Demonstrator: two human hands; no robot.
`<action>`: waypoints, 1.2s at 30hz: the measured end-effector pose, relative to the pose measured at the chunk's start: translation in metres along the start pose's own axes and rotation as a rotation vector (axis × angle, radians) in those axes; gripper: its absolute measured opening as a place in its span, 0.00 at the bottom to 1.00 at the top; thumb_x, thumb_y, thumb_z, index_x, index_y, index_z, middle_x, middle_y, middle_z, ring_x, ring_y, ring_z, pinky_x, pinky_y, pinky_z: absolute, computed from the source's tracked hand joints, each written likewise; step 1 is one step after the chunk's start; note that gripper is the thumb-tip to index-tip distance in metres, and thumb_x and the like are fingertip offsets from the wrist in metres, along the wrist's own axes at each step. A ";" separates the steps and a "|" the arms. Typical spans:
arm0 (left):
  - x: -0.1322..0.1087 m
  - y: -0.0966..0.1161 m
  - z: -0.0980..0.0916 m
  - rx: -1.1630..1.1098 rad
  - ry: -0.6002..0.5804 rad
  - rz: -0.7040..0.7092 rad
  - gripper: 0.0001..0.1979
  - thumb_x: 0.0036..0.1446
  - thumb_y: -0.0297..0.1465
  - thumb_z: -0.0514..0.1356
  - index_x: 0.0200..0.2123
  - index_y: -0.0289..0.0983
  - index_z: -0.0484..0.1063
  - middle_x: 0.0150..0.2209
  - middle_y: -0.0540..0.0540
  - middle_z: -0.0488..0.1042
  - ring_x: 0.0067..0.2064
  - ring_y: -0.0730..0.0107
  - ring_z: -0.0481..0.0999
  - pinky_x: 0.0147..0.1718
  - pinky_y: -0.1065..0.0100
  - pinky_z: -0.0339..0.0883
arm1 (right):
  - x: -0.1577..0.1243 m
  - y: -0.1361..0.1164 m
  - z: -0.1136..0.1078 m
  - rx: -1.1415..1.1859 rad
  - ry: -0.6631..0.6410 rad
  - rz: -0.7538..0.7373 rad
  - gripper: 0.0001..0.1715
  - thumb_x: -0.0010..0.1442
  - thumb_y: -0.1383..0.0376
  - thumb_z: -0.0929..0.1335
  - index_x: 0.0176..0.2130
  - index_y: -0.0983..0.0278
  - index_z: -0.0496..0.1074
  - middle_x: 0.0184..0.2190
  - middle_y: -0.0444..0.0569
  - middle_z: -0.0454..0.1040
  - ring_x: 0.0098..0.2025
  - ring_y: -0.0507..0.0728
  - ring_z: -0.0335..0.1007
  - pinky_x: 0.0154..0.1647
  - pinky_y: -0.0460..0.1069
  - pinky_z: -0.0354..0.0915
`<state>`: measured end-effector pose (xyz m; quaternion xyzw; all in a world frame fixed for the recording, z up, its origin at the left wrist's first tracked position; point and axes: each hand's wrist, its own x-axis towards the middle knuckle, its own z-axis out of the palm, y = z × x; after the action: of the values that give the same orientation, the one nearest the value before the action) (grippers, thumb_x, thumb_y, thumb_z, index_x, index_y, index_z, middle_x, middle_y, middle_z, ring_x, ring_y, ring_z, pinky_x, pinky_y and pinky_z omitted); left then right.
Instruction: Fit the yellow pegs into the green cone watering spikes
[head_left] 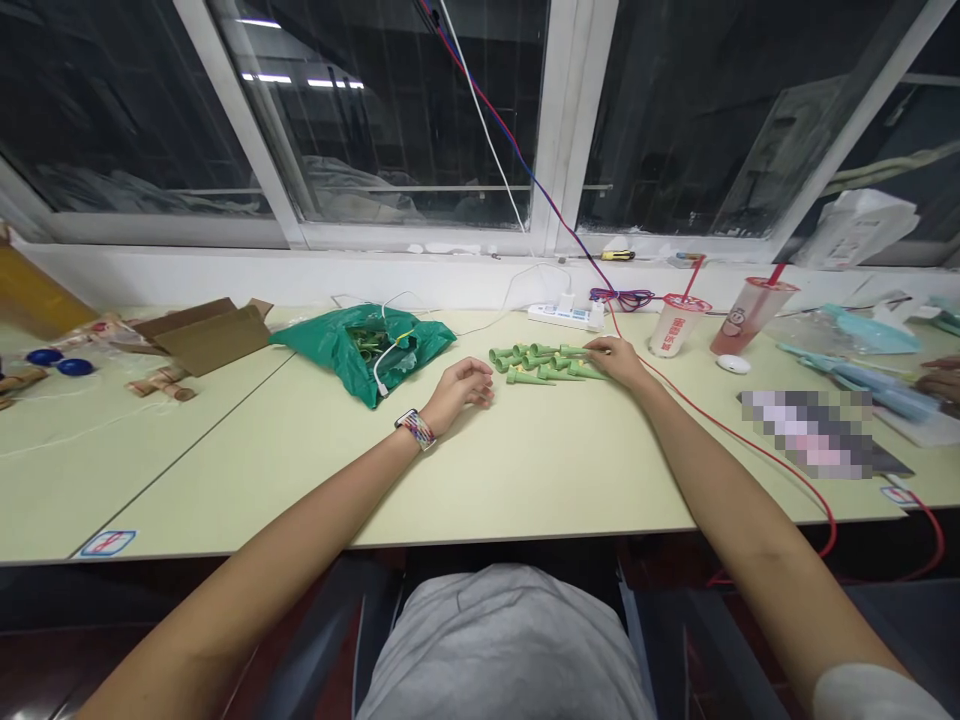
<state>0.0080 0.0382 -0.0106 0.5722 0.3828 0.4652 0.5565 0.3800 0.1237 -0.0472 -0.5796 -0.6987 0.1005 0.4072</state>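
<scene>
- My right hand lies palm down with the fingers stretched out over the end of a cluster of green tapered spikes. My fingers touch the nearest spikes and hide their ends, so I cannot tell whether I am pinching one or only resting on them.
- My left hand rests on the table, loosely curled and holding nothing, just left of the spikes and apart from them.
- A woven multicoloured watch strap circles my left wrist.
- The spikes lie in a low, overlapping heap on the pale green table, their points mostly toward my right. I cannot count them, and their material is hard to make out.
- Just past my left hand sits a green plastic bag, with more green pieces showing in its mouth, too shadowed to identify.
- Beyond the spikes is a white power strip with cables running from it.
- Two lidded drink cups with red straws stand to my right, near a white mouse.
- A pixelated patch hides whatever lies further right.
- Another person's hand is cut off at the right edge.
</scene>
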 end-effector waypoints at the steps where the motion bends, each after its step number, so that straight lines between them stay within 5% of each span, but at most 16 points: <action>1: 0.000 0.000 0.000 0.007 -0.001 0.001 0.14 0.50 0.36 0.69 0.39 0.36 0.73 0.32 0.47 0.74 0.32 0.66 0.78 0.31 0.63 0.77 | 0.000 -0.001 0.001 -0.008 -0.004 0.002 0.14 0.58 0.66 0.70 0.41 0.66 0.84 0.42 0.55 0.84 0.45 0.61 0.76 0.51 0.55 0.69; 12: -0.003 -0.003 -0.001 0.240 -0.009 0.137 0.10 0.51 0.34 0.66 0.38 0.38 0.74 0.35 0.46 0.74 0.36 0.64 0.76 0.35 0.63 0.72 | 0.000 -0.005 0.006 -0.069 0.044 0.003 0.16 0.63 0.64 0.67 0.44 0.66 0.82 0.43 0.57 0.82 0.44 0.61 0.76 0.52 0.56 0.70; 18: -0.011 -0.005 0.001 0.850 -0.104 0.502 0.11 0.56 0.25 0.59 0.42 0.40 0.74 0.42 0.44 0.75 0.42 0.61 0.74 0.43 0.61 0.68 | -0.003 -0.006 0.014 -0.119 0.107 -0.078 0.18 0.67 0.59 0.63 0.44 0.66 0.80 0.45 0.60 0.78 0.50 0.64 0.72 0.56 0.58 0.67; 25: -0.003 -0.005 -0.006 0.973 -0.087 0.424 0.05 0.60 0.30 0.57 0.36 0.39 0.74 0.35 0.45 0.76 0.36 0.61 0.74 0.37 0.62 0.63 | -0.012 -0.016 0.014 -0.172 0.222 -0.164 0.18 0.71 0.59 0.60 0.43 0.64 0.76 0.46 0.60 0.75 0.51 0.66 0.69 0.57 0.59 0.64; 30: 0.002 -0.005 -0.014 1.014 0.009 0.357 0.14 0.62 0.37 0.57 0.24 0.40 0.64 0.24 0.48 0.68 0.28 0.64 0.65 0.31 0.62 0.52 | -0.019 -0.043 0.010 -0.211 0.294 -0.256 0.18 0.71 0.62 0.58 0.33 0.60 0.69 0.35 0.57 0.73 0.43 0.64 0.68 0.48 0.56 0.62; 36: 0.000 -0.003 -0.012 1.106 -0.065 0.332 0.18 0.58 0.33 0.57 0.20 0.40 0.52 0.18 0.52 0.55 0.24 0.68 0.54 0.29 0.61 0.43 | -0.043 -0.095 0.030 -0.240 0.129 -0.453 0.21 0.70 0.64 0.61 0.24 0.60 0.64 0.23 0.48 0.69 0.28 0.56 0.61 0.34 0.51 0.55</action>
<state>-0.0036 0.0416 -0.0140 0.8443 0.4569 0.2592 0.1058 0.2905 0.0662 -0.0276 -0.4576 -0.7903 -0.1139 0.3913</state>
